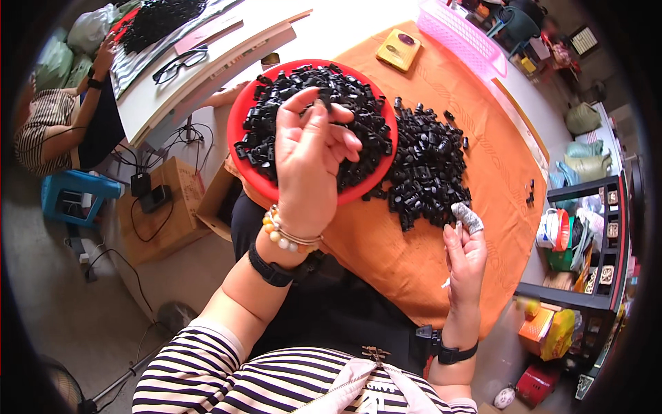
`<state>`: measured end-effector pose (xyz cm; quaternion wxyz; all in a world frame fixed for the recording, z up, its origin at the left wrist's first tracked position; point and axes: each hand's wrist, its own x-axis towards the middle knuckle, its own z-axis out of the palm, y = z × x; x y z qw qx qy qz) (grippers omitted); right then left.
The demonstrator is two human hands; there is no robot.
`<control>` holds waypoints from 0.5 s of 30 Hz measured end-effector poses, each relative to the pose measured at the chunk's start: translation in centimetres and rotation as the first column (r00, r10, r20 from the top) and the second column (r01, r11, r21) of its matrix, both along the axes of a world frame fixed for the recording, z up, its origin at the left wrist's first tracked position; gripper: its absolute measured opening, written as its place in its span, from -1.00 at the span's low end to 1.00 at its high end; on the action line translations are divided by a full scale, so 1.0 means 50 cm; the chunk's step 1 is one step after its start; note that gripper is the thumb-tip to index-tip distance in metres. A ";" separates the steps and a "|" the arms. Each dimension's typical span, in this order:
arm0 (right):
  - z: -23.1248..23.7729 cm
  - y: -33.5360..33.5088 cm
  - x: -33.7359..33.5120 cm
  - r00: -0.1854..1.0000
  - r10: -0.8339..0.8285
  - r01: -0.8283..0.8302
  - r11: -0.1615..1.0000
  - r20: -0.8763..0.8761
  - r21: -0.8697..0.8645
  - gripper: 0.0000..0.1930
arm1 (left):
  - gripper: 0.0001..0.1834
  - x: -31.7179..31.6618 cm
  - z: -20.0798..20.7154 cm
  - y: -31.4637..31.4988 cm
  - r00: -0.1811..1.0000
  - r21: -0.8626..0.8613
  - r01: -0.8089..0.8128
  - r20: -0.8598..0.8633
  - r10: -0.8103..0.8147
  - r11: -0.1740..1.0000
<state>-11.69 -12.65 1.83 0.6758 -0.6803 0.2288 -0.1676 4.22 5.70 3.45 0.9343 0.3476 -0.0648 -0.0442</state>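
Observation:
My left hand [310, 155] is raised over a red basin [238, 127] heaped with small black plastic parts [276, 93]. Thumb and index finger pinch one small black plastic part [325, 101], partly hidden by the fingers. To the right of the basin, a pile of the same black parts [427, 162] lies on an orange cloth [500, 179]. At that pile's near right edge is my right hand [467, 255], thumb and forefinger pressed together on a thin, light-coloured sliver too small to name. A grey wrap [469, 217] covers one of its fingers.
A yellow tin [398, 50] and a pink basket [462, 34] stand toward the far side. At left, another person [52, 131] works by a white table [193, 76] with glasses [181, 64]. A cardboard box [162, 207] and cables are below; a shelf [572, 293] stands at right.

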 end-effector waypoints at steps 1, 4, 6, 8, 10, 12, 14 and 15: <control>0.000 0.001 0.001 1.000 0.011 -0.011 1.000 0.003 -0.002 -0.61 | -0.73 0.011 -0.001 0.011 0.999 -0.018 -0.029 -0.033 0.028 0.999; 0.000 0.003 0.003 0.998 0.041 -0.043 0.999 -0.051 -0.033 -0.59 | -0.60 0.031 -0.009 0.023 0.998 -0.068 -0.002 -0.070 -0.003 0.998; -0.001 0.006 0.004 0.998 0.047 -0.048 0.999 -0.042 -0.024 -0.59 | -0.50 0.030 -0.009 0.020 0.997 -0.088 0.033 -0.072 -0.040 0.996; -0.007 0.005 0.001 0.998 0.055 -0.056 0.998 -0.035 -0.030 -0.59 | -0.52 0.016 -0.001 0.012 0.996 -0.050 0.065 -0.065 -0.068 0.997; -0.001 0.007 0.000 0.996 0.063 -0.064 0.998 -0.059 -0.017 -0.60 | -0.58 0.000 0.001 -0.002 0.987 -0.005 0.158 -0.031 -0.158 0.987; 0.007 0.009 -0.001 0.994 0.067 -0.067 0.998 -0.085 0.000 -0.61 | -0.70 -0.019 -0.013 -0.018 0.946 0.024 0.323 -0.028 -0.322 0.946; 0.011 0.010 -0.002 0.989 0.100 -0.102 0.995 -0.105 -0.009 -0.63 | -0.76 -0.047 -0.020 -0.038 0.889 0.109 0.458 -0.040 -0.456 0.882; 0.010 0.010 -0.002 0.990 0.093 -0.094 0.995 -0.108 -0.012 -0.63 | -0.78 -0.060 -0.026 -0.051 0.855 0.145 0.517 -0.045 -0.516 0.844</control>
